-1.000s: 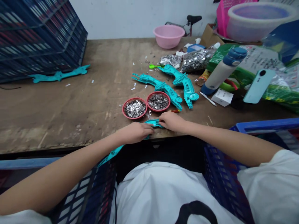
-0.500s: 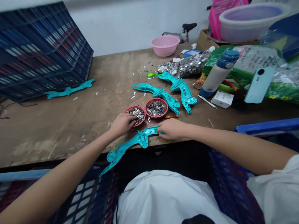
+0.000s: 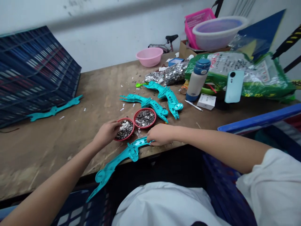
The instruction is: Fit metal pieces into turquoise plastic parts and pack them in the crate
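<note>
Your glossy turquoise plastic part (image 3: 133, 153), shiny metal bits (image 3: 145, 118), worn wood tabletop (image 3: 103, 91).
You've got the bits in red plastic baskets (image 3: 145, 127); tabletop looks matt, scuffed. Your shirt (image 3: 160, 204): creased matt white cloth. Pink basin (image 3: 149, 59): smooth plastic. Green bag (image 3: 263, 91): crinkled glossy plastic.

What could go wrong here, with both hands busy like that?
The turquoise plastic part juts over the edge of the wooden table, so it might slip off if the right hand lets go. The left hand, fingers at the left red basket, might tip it and scatter the small metal pieces.
</note>
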`<action>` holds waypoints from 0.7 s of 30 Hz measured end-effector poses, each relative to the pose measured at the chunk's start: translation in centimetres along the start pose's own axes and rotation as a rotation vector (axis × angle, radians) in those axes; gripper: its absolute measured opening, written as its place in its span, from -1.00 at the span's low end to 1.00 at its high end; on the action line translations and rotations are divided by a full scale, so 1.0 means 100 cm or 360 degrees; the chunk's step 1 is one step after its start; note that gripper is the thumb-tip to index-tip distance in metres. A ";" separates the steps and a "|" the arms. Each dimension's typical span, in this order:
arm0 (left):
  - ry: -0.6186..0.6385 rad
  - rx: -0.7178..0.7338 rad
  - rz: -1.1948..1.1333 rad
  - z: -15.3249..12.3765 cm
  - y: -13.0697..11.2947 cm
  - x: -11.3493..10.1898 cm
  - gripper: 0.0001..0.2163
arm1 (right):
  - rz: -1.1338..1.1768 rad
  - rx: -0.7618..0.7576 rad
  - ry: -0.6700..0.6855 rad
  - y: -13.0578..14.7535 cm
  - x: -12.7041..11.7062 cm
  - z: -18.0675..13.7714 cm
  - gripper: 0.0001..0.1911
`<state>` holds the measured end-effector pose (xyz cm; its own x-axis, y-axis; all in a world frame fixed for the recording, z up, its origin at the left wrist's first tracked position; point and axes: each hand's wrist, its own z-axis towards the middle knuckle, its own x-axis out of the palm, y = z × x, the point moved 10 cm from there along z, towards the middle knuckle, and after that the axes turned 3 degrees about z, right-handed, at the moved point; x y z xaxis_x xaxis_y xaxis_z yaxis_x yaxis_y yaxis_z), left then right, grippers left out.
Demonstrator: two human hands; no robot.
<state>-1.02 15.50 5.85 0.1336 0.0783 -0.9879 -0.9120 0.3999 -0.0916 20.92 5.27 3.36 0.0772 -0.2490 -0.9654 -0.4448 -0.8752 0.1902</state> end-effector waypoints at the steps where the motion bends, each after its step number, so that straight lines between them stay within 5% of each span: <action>1: -0.0044 -0.0022 -0.0061 -0.002 0.000 -0.004 -0.68 | 0.0004 -0.0003 -0.0011 -0.001 -0.002 -0.001 -0.70; 9: -0.0250 -0.0420 -0.0686 -0.021 0.026 -0.007 -0.66 | 0.0056 -0.0037 -0.0019 -0.004 -0.002 -0.003 -0.67; 21: -0.0388 -0.0591 -0.1376 -0.022 0.018 0.004 -0.80 | 0.0360 -0.0073 -0.0133 -0.026 0.004 0.000 -0.70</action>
<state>-3.49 14.24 5.00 0.8535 0.0966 -0.5121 -0.5201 0.0976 -0.8485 22.12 7.40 2.51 -0.0948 -0.4069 -0.9085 -0.4012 -0.8196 0.4090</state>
